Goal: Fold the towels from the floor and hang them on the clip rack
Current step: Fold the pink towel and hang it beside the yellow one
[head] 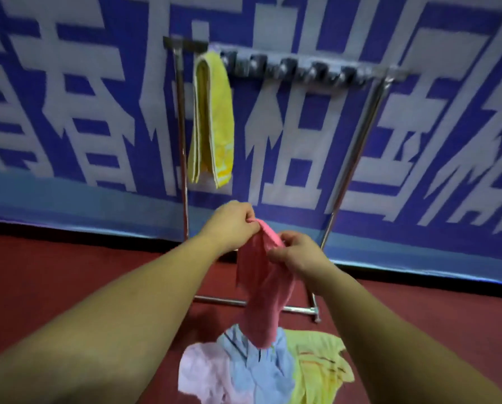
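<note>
The one head-worn wide camera looks forward and down from close by, facing the clip rack (296, 68).

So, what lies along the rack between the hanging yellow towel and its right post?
Only a row of dark clips, none holding a towel, between the yellow towel and the right post; the head view shows it.

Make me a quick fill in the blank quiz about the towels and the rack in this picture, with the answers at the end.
1. The held towel, gripped by the left hand and right hand, is ____ in colour.
2. The hanging towel on the clip rack is ____ in colour.
3. In the pile on the floor, the ____ towel lies between the pale pink towel and the pale yellow towel.
Answers: pink, yellow, blue.
</note>
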Demonstrator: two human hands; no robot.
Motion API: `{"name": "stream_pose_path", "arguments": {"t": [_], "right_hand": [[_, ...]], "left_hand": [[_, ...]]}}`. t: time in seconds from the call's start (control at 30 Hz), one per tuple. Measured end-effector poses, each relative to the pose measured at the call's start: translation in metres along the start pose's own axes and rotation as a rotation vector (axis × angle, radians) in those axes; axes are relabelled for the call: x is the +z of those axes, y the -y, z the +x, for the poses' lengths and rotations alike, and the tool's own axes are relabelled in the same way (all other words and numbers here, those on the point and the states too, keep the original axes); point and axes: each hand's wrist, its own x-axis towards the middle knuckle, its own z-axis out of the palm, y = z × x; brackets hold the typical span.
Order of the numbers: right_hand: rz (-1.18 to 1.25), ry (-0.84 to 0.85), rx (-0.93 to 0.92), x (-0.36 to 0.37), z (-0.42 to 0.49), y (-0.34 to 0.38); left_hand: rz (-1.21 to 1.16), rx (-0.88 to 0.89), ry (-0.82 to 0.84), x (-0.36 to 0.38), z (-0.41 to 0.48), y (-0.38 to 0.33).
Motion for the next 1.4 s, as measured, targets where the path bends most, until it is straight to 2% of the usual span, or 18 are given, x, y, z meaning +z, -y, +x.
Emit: {"name": "stream_pose_path", "arguments": {"t": [0.17, 0.33, 0.47, 0.63, 0.73, 0.83, 0.97, 1.13, 1.2, 1.23, 1.33, 1.4], "right_hand": [[-0.393, -0.08, -0.181, -0.079, -0.051, 0.07], [-0.569, -0.141, -0.235, -0.135, -0.085, 0.107], [-0.548, -0.182, -0.265, -0.165, -0.096, 0.129], [-0.377, -0.247, -0.34, -0.18, -0.106, 0.167], [-0.353, -0.297, -0.369, -0.184, -0.107, 0.177], [-0.382, -0.224, -0.325, -0.189, -0.106, 0.177], [-0.605, -0.093, -0.142, -0.198, -0.095, 0.165], [-0.829, -0.127, 0.007, -0.202, -0.079, 0.154], [-0.737, -0.182, -0.025, -0.202, -0.074, 0.157], [-0.608, -0.187, -0.046, -0.201, -0.071, 0.16], [-0.044, -0.061, -0.091, -0.191, -0.065, 0.179], [0.277, 0.029, -0.121, -0.177, -0.062, 0.198]], "left_hand": [[0.022, 0.178, -0.188, -0.096, -0.006, -0.095], [-0.022, 0.241, -0.342, -0.173, -0.019, -0.157], [0.029, 0.266, -0.378, -0.216, -0.023, -0.181], [0.168, 0.252, -0.419, -0.252, -0.023, -0.194], [0.248, 0.237, -0.455, -0.268, -0.021, -0.197], [0.224, 0.18, -0.507, -0.282, -0.015, -0.194], [0.243, 0.11, -0.529, -0.299, -0.01, -0.181], [0.318, 0.051, -0.417, -0.304, -0.005, -0.149], [0.352, 0.023, -0.358, -0.299, -0.005, -0.136], [0.335, 0.011, -0.351, -0.295, -0.005, -0.13], [0.146, -0.012, -0.395, -0.278, -0.006, -0.114], [0.008, -0.004, -0.361, -0.264, -0.007, -0.111]]}}
